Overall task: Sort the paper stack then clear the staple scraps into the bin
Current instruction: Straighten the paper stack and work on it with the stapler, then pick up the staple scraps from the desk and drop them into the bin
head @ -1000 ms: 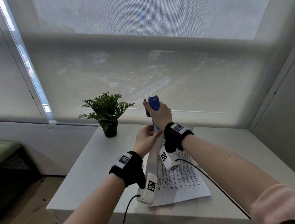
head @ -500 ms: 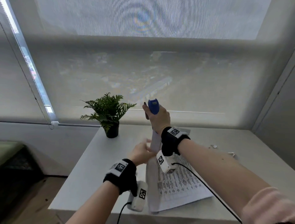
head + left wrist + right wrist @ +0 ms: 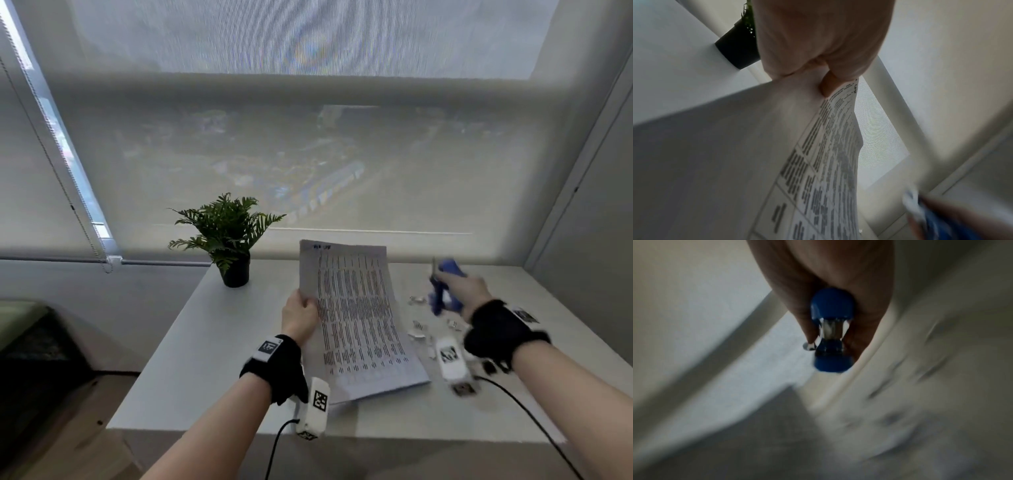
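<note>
The left hand point(image 3: 298, 314) pinches the thin, floppy paper stack point(image 3: 356, 318) at its 9 o'clock edge. The right hand point(image 3: 462, 291) grips the blue staple remover point(image 3: 445, 284). Tiny staple scraps point(image 3: 419, 330) on the worktop point(image 3: 212, 342) need fingertips.

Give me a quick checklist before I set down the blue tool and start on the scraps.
1. Left hand has a firm grip on the printed sheet: ok, thumb pinches its left edge.
2. Right hand holds the blue staple remover: ok, though blurred.
3. Staple scraps lie in view on the table: ok, scattered right of the paper.
4. Bin in sight: not ok, none visible.
5. Potted plant clear of the work: ok, far left corner.
6. All staples out of the stack: cannot tell.
</note>
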